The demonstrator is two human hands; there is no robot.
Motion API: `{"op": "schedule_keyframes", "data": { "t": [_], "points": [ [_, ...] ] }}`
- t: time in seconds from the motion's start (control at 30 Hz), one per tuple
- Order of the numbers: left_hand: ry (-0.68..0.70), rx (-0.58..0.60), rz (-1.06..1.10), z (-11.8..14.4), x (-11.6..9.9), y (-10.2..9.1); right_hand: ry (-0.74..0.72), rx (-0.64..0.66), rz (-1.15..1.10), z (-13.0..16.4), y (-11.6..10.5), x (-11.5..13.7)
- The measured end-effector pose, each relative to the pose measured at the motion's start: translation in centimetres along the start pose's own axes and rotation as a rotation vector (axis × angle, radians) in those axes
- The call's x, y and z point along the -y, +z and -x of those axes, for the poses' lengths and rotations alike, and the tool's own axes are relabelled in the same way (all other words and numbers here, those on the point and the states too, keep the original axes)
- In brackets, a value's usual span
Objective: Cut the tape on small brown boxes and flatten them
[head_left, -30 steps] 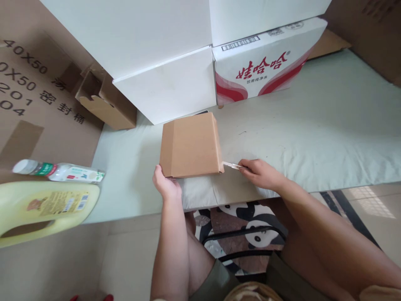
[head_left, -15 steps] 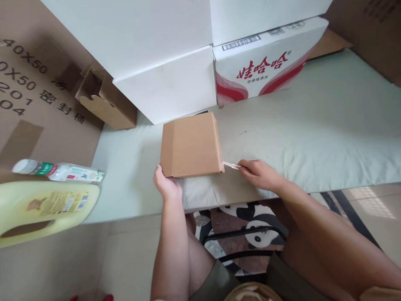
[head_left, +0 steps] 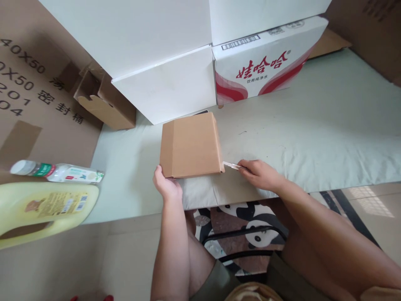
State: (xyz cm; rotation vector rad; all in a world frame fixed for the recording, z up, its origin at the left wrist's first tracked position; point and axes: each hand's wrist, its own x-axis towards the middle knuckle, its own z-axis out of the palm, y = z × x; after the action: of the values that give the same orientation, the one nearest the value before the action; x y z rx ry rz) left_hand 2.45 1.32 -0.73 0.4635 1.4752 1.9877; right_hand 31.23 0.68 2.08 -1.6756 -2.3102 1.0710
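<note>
A small closed brown cardboard box [head_left: 191, 145] lies flat near the front edge of a table covered in pale green cloth [head_left: 313, 129]. My left hand [head_left: 166, 186] grips the box's near left corner. My right hand [head_left: 261, 173] rests on the cloth to the right of the box and pinches a thin clear strip [head_left: 231, 165], which looks like tape. The strip's far end touches the box's near right corner.
Large white boxes [head_left: 163, 88] and a red-and-white printed carton [head_left: 266, 62] are stacked behind the brown box. An open brown carton [head_left: 103, 102] sits at the back left. A clear bottle [head_left: 56, 171] and a yellow jug [head_left: 44, 209] lie at the left. A panda-print stool [head_left: 250, 234] is below.
</note>
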Motion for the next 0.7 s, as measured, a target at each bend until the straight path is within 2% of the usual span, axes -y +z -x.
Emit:
{"op": "schedule_keyframes", "data": {
  "t": [0.33, 0.7],
  "points": [
    [-0.059, -0.064, 0.064, 0.21, -0.33, 0.44, 0.022, 0.02, 0.064, 0.09, 0.06, 0.36],
    [-0.041, -0.007, 0.03, 0.01, -0.07, 0.11, 0.052, 0.013, 0.147, 0.09, 0.35, 0.77]
  ]
}}
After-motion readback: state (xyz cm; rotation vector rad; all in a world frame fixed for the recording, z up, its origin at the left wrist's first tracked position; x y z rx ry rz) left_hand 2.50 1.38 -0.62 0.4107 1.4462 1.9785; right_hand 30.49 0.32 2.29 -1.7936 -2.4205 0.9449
